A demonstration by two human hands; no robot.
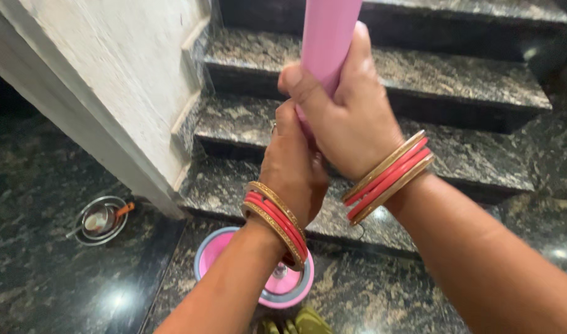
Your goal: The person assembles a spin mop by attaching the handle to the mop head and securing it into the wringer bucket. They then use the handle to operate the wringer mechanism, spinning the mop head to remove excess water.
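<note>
Both hands wrapped round 1 pink pole [330, 31], upper centre of view, above the stairs. Right hand [351, 114] higher up: fingers curled tight around the pole from the far side, pressed together, thumb laid along the near face pointing up. Left hand [294, 167] just below and touching the right, fingers closed round the same pole; fingertips hidden behind it, so exact finger spacing on that hand can't be told. Pole sits inside both fists, running through palm and curled fingers, no gap seen.

Long axis near vertical in the view, leaning slightly right toward the top; upper end runs out of the top edge, lower stretch hidden behind hands and left forearm. Lines up w/ 1 round pink bucket part [216, 252] w/ grey rim on the floor right below the left wrist, small metal centre showing; join between pole and that part hidden.

Counts: 2 hands, 1 pole, 1 pink round part. Bangles [388, 176] on right wrist, red between gold ones; similar set [277, 222] on left wrist, exact nos. hard to split.

Around: dark speckled granite steps [456, 86], approx. 4 visible, rising ahead. Pale wall [110, 80] at left. 1 steel bowl [101, 219] w/ an orange-handled utensil on the dark floor [36, 278], well apart at left. Green-yellow item [296, 323] at bottom edge, unclear what.
</note>
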